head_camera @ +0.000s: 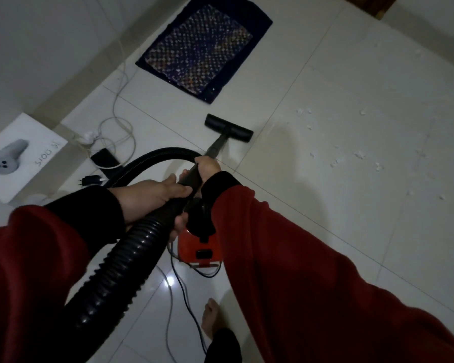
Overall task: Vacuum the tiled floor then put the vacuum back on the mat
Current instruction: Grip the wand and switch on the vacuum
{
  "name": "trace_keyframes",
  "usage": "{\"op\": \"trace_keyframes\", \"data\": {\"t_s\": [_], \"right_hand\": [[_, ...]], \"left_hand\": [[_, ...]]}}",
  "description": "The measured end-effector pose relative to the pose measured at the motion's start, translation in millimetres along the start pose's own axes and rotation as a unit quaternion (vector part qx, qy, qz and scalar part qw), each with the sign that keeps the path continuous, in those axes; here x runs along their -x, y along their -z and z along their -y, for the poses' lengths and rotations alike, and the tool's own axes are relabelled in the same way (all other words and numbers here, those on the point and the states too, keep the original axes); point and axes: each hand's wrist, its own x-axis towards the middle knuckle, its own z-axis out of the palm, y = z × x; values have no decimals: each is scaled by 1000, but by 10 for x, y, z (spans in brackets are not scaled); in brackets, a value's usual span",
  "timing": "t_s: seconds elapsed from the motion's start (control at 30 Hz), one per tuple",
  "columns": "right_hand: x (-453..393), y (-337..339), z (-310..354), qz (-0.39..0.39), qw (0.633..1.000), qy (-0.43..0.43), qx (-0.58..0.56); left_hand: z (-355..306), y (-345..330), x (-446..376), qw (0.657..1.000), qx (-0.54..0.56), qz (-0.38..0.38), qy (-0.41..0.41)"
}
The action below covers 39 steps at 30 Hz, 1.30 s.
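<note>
Vacuum in use, not yet parked: red canister body (198,247) down on the tiled floor (325,231) between the two sleeves, near a bare foot (211,319). Black ribbed hose (121,260) rising from lower left, looping round behind the hands to the rigid wand (215,145). Floor head (228,127) flat on the tiles, just short of the mat's near edge, not on it.

Right hand (207,167) wrapped round the wand, fingers curled closed on it. Left hand (152,191) clasping the hose end just behind, thumb and fingers curled round the black tube.

Progress, judged from the floor: early to middling. White crumbs and scraps (359,154) scattered across the tiles to the right, well apart from the floor head, so that whole patch left to sweep. Tiles near the head and canister looking free of debris, though dim light makes that uncertain.

Dark patterned mat (202,48) lying bare by the wall, awaiting the vacuum's return as the last step.

Off to the left: white cables (116,127) and a plug strip, a white box (24,158) with a printed controller.
</note>
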Motion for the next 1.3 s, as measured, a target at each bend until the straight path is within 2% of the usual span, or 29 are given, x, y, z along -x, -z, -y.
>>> {"op": "trace_keyframes", "data": {"t_s": [0.3, 0.5, 0.63, 0.83, 1.2, 1.3], "right_hand": [[-320, -27, 522, 8, 999, 38, 4], [-576, 21, 1131, 19, 993, 21, -110], [-791, 119, 1637, 32, 983, 47, -173], [-971, 297, 2638, 33, 984, 24, -171], [-1405, 459, 3951, 11, 990, 16, -136], [-1620, 461, 4272, 8, 996, 13, -86]], "left_hand": [[-458, 39, -512, 999, -26, -18, -22], [-1199, -20, -910, 999, -47, 20, -1], [-1759, -208, -1228, 998, -43, 33, 17], [-2551, -565, -1586, 998, 7, 63, 7], [-3645, -964, -2102, 995, -68, 52, -42], [-3947, -970, -2307, 994, -88, 42, -52]]}}
